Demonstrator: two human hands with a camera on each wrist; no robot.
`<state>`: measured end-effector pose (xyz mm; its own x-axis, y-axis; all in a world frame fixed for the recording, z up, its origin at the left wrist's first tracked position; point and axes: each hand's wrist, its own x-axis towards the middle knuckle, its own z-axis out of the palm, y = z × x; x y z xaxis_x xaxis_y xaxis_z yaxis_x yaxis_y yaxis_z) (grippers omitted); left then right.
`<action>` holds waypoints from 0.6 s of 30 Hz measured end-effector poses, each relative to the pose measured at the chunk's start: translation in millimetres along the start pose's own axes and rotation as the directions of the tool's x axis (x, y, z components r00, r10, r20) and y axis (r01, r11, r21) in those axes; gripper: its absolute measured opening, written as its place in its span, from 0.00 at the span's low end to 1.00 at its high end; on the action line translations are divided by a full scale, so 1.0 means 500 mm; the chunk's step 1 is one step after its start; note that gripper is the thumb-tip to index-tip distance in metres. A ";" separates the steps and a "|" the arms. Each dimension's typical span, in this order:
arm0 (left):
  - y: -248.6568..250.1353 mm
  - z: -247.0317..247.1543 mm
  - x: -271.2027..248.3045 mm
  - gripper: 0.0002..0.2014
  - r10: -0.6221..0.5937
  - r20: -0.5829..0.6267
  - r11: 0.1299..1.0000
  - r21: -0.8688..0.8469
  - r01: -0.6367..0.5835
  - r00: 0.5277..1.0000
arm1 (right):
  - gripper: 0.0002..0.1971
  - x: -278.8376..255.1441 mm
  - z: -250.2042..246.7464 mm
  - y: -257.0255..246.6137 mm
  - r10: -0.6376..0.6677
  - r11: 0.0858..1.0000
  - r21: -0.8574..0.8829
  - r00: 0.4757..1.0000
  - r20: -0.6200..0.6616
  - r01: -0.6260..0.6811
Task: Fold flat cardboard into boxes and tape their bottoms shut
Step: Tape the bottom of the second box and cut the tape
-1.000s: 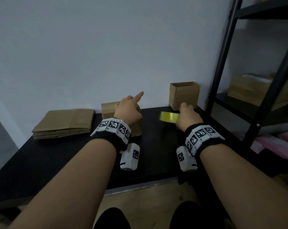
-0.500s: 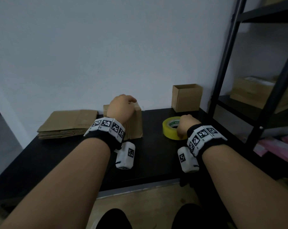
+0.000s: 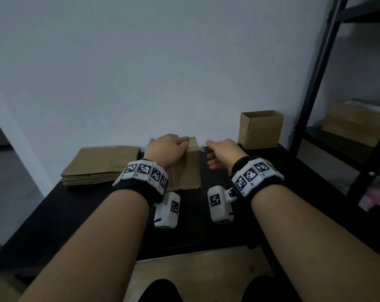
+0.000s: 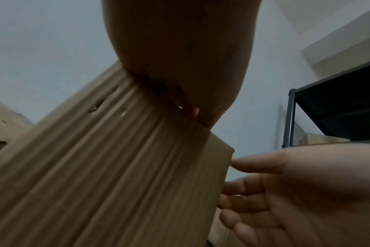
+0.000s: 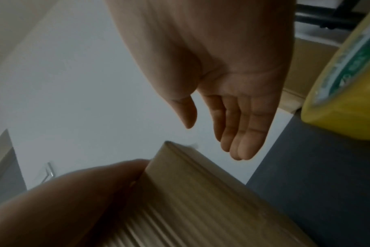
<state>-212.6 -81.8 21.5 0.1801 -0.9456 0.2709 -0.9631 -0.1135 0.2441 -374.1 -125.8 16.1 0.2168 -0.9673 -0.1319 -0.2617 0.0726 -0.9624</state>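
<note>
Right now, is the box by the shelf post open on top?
Open. The box stands upright on the table; its top rim shows the inside.

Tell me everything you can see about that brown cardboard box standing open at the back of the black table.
The open brown cardboard box stands upright at the far right of the black table, close to the white wall and just left of the black metal shelf post. Its top is open, showing a shadowed interior; its sides look plain and smooth. Neither hand touches it. Whether its bottom is taped cannot be seen.
</note>
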 end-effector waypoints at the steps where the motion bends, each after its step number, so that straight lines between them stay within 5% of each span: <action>1: -0.002 0.001 0.000 0.21 0.008 0.000 1.000 -0.001 -0.008 1.000 | 0.20 0.004 0.008 0.003 0.013 1.000 0.011 1.000 0.009 -0.013; 9: 0.001 0.014 -0.005 0.21 0.005 -0.031 1.000 0.031 -0.004 1.000 | 0.13 0.031 0.044 0.008 0.025 1.000 -0.010 1.000 0.010 -0.025; 18: 0.009 0.015 -0.011 0.21 0.013 -0.048 0.999 0.042 -0.011 0.999 | 0.15 0.043 0.057 -0.003 0.229 0.963 -0.161 0.971 0.068 -0.216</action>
<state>-219.5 -79.5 13.9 0.1773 -0.9313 0.3181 -0.9725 -0.1161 0.2020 -342.2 -139.7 7.7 0.2149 -0.9061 -0.3644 -0.4498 0.2394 -0.8604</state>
